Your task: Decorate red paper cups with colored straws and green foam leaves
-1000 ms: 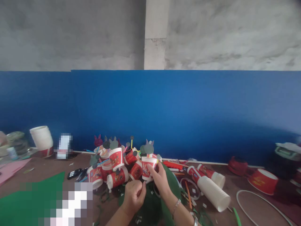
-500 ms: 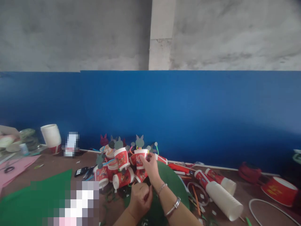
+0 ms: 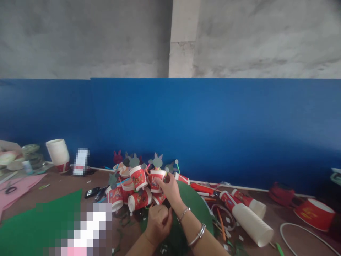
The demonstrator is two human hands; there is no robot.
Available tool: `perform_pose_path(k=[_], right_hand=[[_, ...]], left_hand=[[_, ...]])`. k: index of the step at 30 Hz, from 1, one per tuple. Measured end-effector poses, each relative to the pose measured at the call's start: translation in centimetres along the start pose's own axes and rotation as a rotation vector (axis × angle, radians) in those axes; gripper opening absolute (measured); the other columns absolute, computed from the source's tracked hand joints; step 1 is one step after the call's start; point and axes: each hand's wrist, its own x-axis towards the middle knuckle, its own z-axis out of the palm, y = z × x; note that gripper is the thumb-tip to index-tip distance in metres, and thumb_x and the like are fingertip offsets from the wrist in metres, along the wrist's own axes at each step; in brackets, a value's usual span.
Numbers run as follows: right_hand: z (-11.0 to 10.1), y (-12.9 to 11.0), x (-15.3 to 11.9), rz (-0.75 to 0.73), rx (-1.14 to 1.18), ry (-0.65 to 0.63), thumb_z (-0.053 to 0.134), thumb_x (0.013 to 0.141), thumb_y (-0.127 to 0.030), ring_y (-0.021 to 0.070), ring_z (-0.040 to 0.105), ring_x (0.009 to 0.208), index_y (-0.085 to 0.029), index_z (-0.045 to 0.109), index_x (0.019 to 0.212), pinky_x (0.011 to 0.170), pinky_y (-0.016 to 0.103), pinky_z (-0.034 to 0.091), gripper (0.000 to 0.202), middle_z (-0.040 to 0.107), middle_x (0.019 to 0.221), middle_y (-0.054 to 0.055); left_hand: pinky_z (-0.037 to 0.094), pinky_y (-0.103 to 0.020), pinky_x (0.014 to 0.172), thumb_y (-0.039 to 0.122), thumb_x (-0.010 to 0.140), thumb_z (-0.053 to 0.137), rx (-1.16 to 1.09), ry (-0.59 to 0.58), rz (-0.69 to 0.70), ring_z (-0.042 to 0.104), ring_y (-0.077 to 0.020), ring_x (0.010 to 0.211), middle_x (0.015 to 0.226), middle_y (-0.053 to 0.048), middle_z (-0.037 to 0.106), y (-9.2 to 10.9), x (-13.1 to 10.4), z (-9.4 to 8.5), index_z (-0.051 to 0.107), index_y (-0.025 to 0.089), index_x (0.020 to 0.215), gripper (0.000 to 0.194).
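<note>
The cup (image 3: 153, 184) stood nearly upright at the right-hand edge of the heap, just ahead of your hands and a little left of your right hand (image 3: 172, 192). Its long axis ran close to vertical, its white rim up, with a grey eared head (image 3: 157, 162) above it. A lower cup (image 3: 158, 199) showed directly under its base; whether the two touched was not clear.

Your right hand was the nearer: it came in from the cup's right side, half open, its thumb against the red wall and its fingers spread by the rim. You could not tell from this view how firmly it gripped, if at all. Your left hand (image 3: 159, 222) was curled into a loose fist below and nearer to you, apart from the cup; anything inside it was hidden. The green sheet (image 3: 198, 204) lay on the surface (image 3: 66, 183), reaching out to the right of your wrists.
</note>
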Motion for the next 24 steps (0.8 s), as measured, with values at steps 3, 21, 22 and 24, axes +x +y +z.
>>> perform_pose_path(k=[3, 21, 22, 24], right_hand=[[0.0, 0.2, -0.1, -0.006, -0.003, -0.014, 0.075, 0.057, -0.048, 0.0307, 0.063, 0.099, -0.012, 0.059, 0.114, 0.084, 0.038, 0.049, 0.07, 0.068, 0.105, 0.015], [-0.5, 0.9, -0.8, -0.01, 0.039, -0.048, 0.074, 0.06, -0.043, 0.0249, 0.065, 0.088, -0.015, 0.057, 0.11, 0.077, 0.033, 0.052, 0.06, 0.068, 0.097, 0.012], [-0.6, 0.9, -1.0, -0.014, 0.043, -0.047, 0.072, 0.062, -0.043, 0.0243, 0.066, 0.087, -0.015, 0.057, 0.11, 0.077, 0.032, 0.052, 0.057, 0.068, 0.097, 0.012], [-1.0, 1.0, -1.5, -0.021, 0.048, -0.044, 0.068, 0.068, -0.043, 0.023, 0.066, 0.084, -0.014, 0.058, 0.11, 0.075, 0.032, 0.052, 0.052, 0.068, 0.098, 0.012]], left_hand=[[0.021, -0.029, 0.048, 0.011, 0.085, 0.044, -0.008, 0.001, -0.004, 0.041, -0.0099, 0.043, 0.044, 0.003, 0.042, 0.0, 0.0, 0.0, 0.036, 0.021, 0.047, 0.04], [0.04, -0.023, 0.053, 0.025, 0.094, 0.032, -0.225, -0.019, -0.317, 0.056, -0.0136, 0.053, 0.058, -0.003, 0.061, -1.4, 0.1, 0.3, 0.056, 0.018, 0.064, 0.039], [0.041, -0.023, 0.053, 0.027, 0.094, 0.031, -0.23, -0.01, -0.345, 0.057, -0.014, 0.053, 0.059, -0.003, 0.062, -1.5, 0.1, 0.3, 0.058, 0.018, 0.066, 0.041], [0.041, -0.023, 0.052, 0.029, 0.095, 0.03, -0.234, 0.015, -0.403, 0.056, -0.0145, 0.052, 0.059, -0.004, 0.062, -1.8, 0.0, 0.4, 0.06, 0.017, 0.068, 0.042]])
